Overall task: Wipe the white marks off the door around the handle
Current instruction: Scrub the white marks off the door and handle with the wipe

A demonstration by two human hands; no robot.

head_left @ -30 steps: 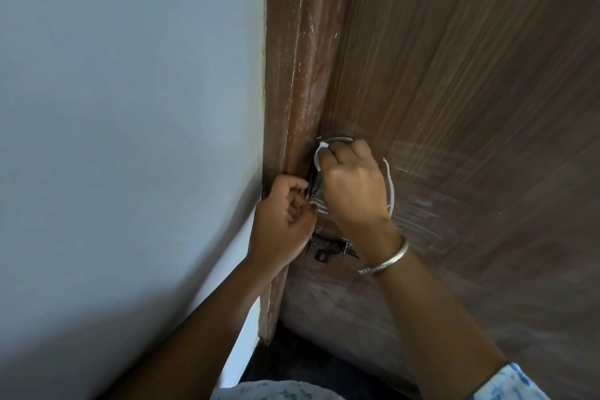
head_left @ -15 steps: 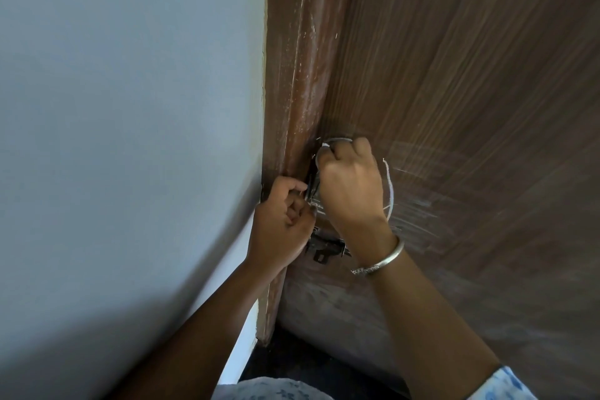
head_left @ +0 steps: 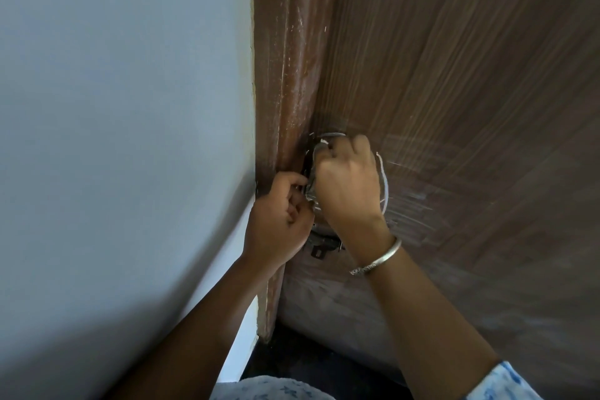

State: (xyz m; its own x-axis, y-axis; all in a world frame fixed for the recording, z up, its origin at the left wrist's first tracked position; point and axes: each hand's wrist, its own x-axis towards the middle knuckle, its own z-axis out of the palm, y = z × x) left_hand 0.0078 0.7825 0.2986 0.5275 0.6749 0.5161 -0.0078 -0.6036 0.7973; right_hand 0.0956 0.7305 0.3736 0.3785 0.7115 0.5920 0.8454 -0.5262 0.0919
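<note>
One pale wall (head_left: pixel 123 140) fills the left half, and one brown wood-grain door (head_left: pixel 470 91) fills the right. One reddish door frame (head_left: pixel 285 75), flecked with white, runs between them. Two bare forearms reach up from below.

The right hand (head_left: pixel 349 185) presses against the door where it meets the frame, hiding the handle. Its fingers (head_left: pixel 360 143) are curled round one pale crumpled wad (head_left: pixel 322 143); I cannot tell if this is cloth or paper.

The left hand (head_left: pixel 279 221) sits just beside it at the frame's edge. Its fingers are curled inward, and I cannot tell whether they hold anything.

Two curved white marks (head_left: pixel 385 185) show on the door, one right of the right hand and one above it, with faint whitish smears (head_left: pixel 422 204) further right.

One dark metal latch (head_left: pixel 319 247) sits below the hands, and one silver bangle (head_left: pixel 378 261) circles the right wrist.
</note>
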